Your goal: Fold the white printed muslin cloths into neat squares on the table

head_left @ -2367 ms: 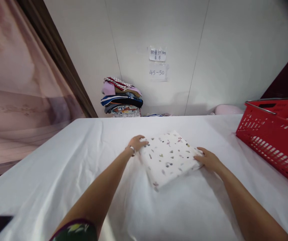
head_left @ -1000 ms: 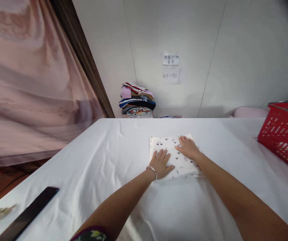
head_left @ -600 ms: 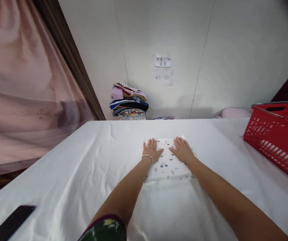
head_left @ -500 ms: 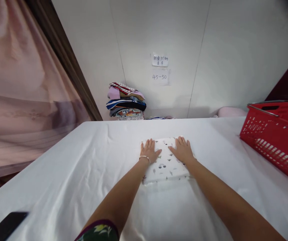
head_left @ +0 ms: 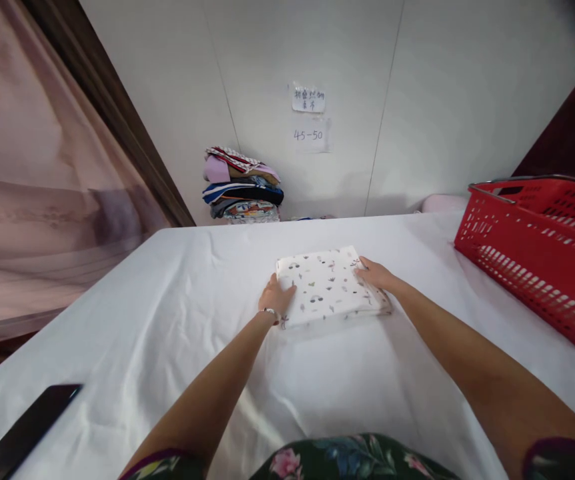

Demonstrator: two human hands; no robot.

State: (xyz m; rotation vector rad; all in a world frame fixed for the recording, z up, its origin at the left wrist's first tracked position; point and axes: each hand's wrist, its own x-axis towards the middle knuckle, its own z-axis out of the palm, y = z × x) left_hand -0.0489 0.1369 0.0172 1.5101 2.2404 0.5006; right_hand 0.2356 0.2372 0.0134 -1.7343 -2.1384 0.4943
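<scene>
A folded white cloth with small printed figures (head_left: pixel 325 285) lies flat in the middle of the table covered by a white sheet (head_left: pixel 177 313). My left hand (head_left: pixel 276 296) grips the cloth's left edge, thumb on top and fingers curled under it. My right hand (head_left: pixel 373 273) holds the right edge the same way, fingers closed on the fabric. A bracelet sits on my left wrist.
A red plastic basket (head_left: pixel 542 250) stands at the table's right side. A stack of folded clothes (head_left: pixel 241 190) rests against the wall behind the table. A dark flat object (head_left: pixel 22 433) lies at the near left edge. A pink curtain (head_left: pixel 32 153) hangs at left.
Both hands lay flat on top of the folded cloth; they have slid outward and now grip its left and right edges.
</scene>
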